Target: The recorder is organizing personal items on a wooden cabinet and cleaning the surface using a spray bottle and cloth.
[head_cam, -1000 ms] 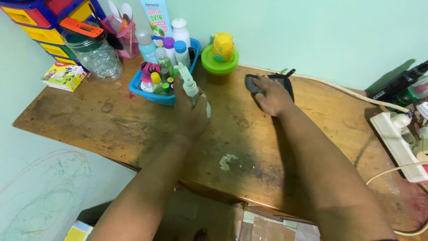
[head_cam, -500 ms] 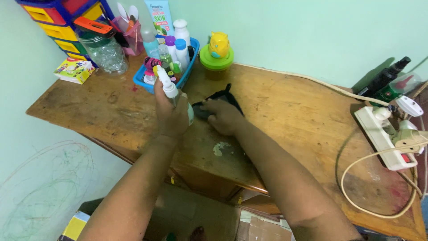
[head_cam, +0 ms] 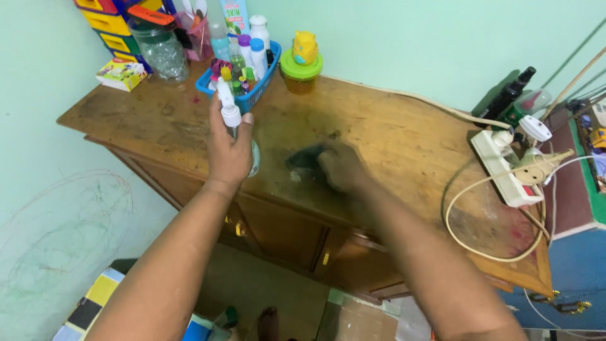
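Dark cloth (head_cam: 304, 156) now dragged nearer front edge of wooden cabinet top (head_cam: 404, 136), from back wall a second ago; right hand (head_cam: 341, 167) blurred, pressed flat on cloth, grip not discernible. Spray bottle (head_cam: 232, 120) held upright, clasped firmly in left hand (head_cam: 228, 155), above top's left part. Behind: one blue basket (head_cam: 255, 95) crowded with small bottles, one glass jar (head_cam: 159, 47), one yellow-green toy pot (head_cam: 301, 63). At right: one white power strip (head_cam: 502, 169), looped cable (head_cam: 470, 243).
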